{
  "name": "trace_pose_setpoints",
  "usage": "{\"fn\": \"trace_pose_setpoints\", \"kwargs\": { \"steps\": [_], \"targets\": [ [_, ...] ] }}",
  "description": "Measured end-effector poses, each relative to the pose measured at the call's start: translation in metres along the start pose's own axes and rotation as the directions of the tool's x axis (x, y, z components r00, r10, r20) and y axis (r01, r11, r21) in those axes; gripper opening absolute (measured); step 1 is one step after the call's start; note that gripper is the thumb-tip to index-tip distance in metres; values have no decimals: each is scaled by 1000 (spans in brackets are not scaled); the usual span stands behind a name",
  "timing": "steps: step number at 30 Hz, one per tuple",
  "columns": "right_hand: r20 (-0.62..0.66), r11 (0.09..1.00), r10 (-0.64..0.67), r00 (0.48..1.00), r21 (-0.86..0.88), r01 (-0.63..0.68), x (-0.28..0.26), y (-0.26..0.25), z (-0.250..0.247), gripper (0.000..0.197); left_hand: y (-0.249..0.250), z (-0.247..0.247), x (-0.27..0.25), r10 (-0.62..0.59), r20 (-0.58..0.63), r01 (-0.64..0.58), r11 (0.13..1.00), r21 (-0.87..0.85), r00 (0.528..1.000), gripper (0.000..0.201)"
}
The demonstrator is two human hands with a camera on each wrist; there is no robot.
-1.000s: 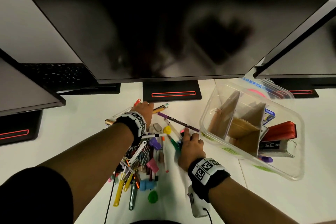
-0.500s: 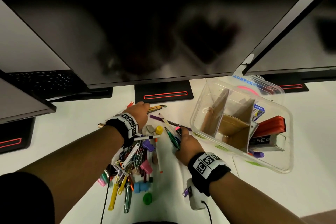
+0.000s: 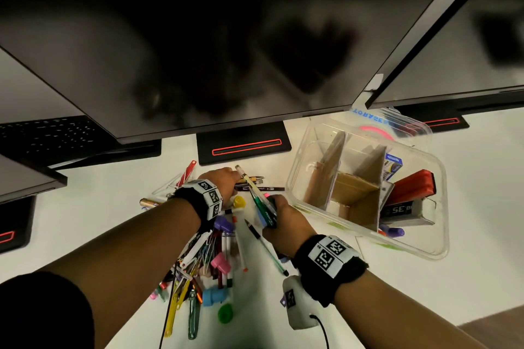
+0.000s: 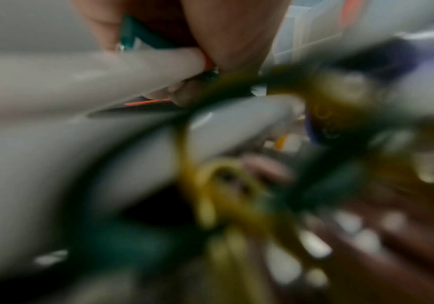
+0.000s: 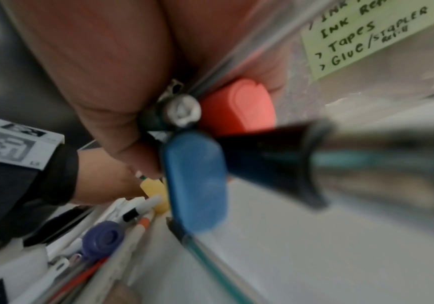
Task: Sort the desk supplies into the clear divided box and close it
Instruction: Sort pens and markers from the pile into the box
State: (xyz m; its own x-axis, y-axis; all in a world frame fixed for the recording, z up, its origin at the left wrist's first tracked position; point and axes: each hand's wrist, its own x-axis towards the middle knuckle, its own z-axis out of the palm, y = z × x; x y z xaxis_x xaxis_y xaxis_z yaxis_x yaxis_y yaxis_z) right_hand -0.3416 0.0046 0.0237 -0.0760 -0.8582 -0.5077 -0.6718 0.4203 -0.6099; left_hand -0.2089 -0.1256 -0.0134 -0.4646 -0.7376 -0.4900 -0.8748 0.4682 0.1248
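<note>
My right hand (image 3: pixel 280 217) grips a bundle of pens (image 3: pixel 265 207) just left of the clear divided box (image 3: pixel 297 178). The right wrist view shows my right hand (image 5: pixel 107 72) holding a blue cap (image 5: pixel 195 179), a red cap (image 5: pixel 239 107) and a silver-tipped pen together. My left hand (image 3: pixel 222 180) lies on loose pens (image 3: pixel 255 180) near the monitor foot, its fingers hidden; the left wrist view is too blurred to show them. The box has cardboard dividers (image 3: pixel 337 167) and holds a red stapler (image 3: pixel 411 187). A heap of mixed supplies (image 3: pixel 209 258) lies under my left forearm.
Monitors overhang the back of the white desk, with a black foot (image 3: pixel 243 146) behind the pens. The box's lid (image 3: pixel 397 125) lies behind the box. A green pen (image 3: pixel 266 246) lies alone between my wrists. A green sticky note (image 5: pixel 366 35) is on the box wall.
My right hand went from lying on the desk to gripping several pens and has raised them as a bundle. My left hand has stayed on the pens at the back.
</note>
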Motion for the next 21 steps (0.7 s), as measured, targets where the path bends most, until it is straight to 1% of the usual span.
{"fn": "trace_pose_setpoints", "kwargs": {
  "steps": [3,5,7,9,12,14,15,17,19,21],
  "targets": [
    [6,998,-65,998,5,65,-2,-9,0,55,1,-3,0,-52,66,53,998,-19,996,34],
    [10,992,-127,992,8,127,-4,-19,0,55,-4,-7,-1,-83,89,84,996,-6,993,37],
    [0,981,-185,983,51,185,-6,-31,-1,52,-10,-10,-3,-95,48,97,994,-45,994,36],
    [-27,968,-217,976,124,219,-7,-42,-6,52,-13,-17,-6,-98,35,100,993,-65,995,29],
    [-100,931,-229,968,267,248,-8,-56,-23,49,-19,-28,-16,-98,-48,89,982,-165,994,30],
    [-184,891,-182,966,384,241,-11,-61,-42,44,-26,-32,-23,-94,-83,83,988,-133,992,33],
    [-238,862,-131,962,452,230,-12,-59,-53,43,-27,-35,-28,-101,-92,91,990,-107,991,34],
    [-324,801,22,946,572,178,-11,-53,-74,37,-32,-39,-33,-91,-126,81,993,-84,988,37],
    [-340,746,177,924,658,99,-11,-40,-94,28,-31,-45,-39,-87,-165,75,994,-76,982,37],
    [-287,705,281,916,709,6,-12,-27,-110,22,-30,-51,-42,-96,-182,80,993,-91,979,35]
  ]
}}
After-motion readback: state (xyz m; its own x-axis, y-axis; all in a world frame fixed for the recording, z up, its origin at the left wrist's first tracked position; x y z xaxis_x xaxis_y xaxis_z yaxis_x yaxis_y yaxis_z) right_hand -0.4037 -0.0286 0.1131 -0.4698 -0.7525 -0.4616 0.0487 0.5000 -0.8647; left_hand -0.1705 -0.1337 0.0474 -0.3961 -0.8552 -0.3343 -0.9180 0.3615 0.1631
